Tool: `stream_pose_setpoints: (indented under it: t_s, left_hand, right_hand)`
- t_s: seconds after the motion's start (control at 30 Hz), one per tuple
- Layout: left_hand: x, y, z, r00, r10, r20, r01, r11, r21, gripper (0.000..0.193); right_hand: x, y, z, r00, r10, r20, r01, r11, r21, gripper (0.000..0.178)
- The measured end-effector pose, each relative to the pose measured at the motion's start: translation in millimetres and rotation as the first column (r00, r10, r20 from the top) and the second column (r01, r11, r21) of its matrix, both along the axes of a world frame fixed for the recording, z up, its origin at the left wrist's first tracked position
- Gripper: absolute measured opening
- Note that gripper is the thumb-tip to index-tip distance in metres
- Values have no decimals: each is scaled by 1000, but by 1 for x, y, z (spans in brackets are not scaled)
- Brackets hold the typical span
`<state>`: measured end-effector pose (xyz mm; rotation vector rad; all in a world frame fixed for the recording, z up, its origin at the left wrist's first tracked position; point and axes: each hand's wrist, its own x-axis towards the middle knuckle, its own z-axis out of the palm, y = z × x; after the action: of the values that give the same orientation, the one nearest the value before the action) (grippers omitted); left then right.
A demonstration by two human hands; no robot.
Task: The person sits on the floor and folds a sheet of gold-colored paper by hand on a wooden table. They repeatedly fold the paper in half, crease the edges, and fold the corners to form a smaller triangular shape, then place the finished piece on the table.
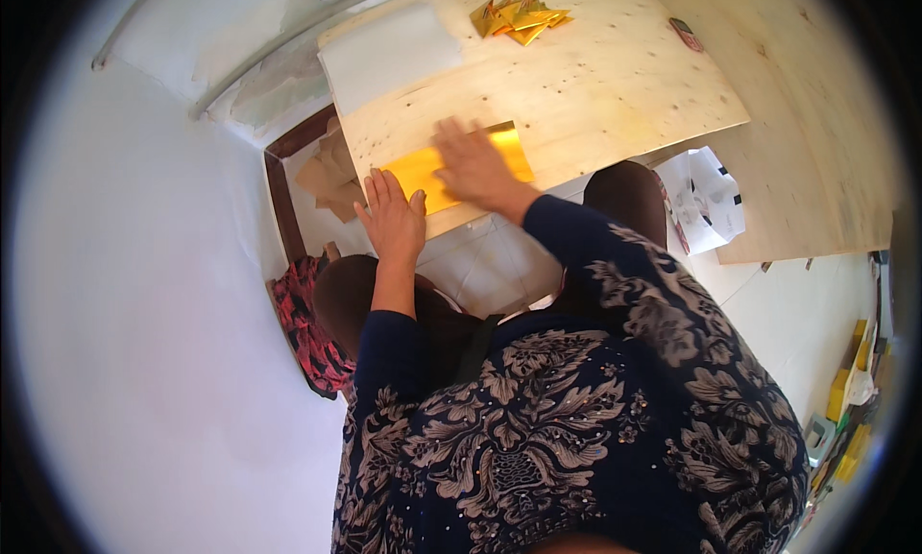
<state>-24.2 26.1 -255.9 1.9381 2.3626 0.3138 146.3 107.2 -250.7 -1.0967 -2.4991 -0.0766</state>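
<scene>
Gold paper sheet (415, 170) lay flat on the pale wooden table (615, 93), along the near edge by the left corner; left hand (396, 220) rested over its left end, fingers extended and close together, thumb set apart, nothing gripped; right hand (477, 173) lay across the sheet's middle, palm down, fingers slightly spread and blurred; finger pressure could not be told; the sheet's right end showed bare beyond the right hand.

Surroundings: folded gold pieces (521, 18) sat in a heap near the far edge; a greyish-white sheet (394, 55) covered the far left corner; a small red phone (686, 34) lay at far right, well apart from both hands.
</scene>
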Motion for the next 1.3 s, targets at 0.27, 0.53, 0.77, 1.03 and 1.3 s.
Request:
stream_pose_setpoints:
  t_s: [0.27, 0.53, 0.77, 1.03, 1.3]
  left_hand:
    - [-1, -1, 0, 1000, -5, 3, 5, 1000, -4, 69]
    - [3, -6, 3, 1000, -1, 3, 1, 1000, -15, 71]
    - [12, -45, 8, 1000, 6, 0, -6, 998, -59, 76]
    - [16, -46, 14, 1000, -4, 22, 5, 997, -77, 76]
    - [13, -63, 10, 999, -38, -16, 37, 997, -62, 75]
  right_hand:
    - [-27, -13, -20, 999, -1, -33, -2, 996, -92, 56]
    - [71, -17, -6, 990, -61, 130, 69, 996, -60, 58]
    - [96, -50, 1, 997, -19, -73, 14, 998, -65, 51]
    - [111, -84, -3, 235, -905, -355, -154, 326, -933, 42]
    - [106, -80, -12, 189, -902, -387, -349, 307, -886, 25]
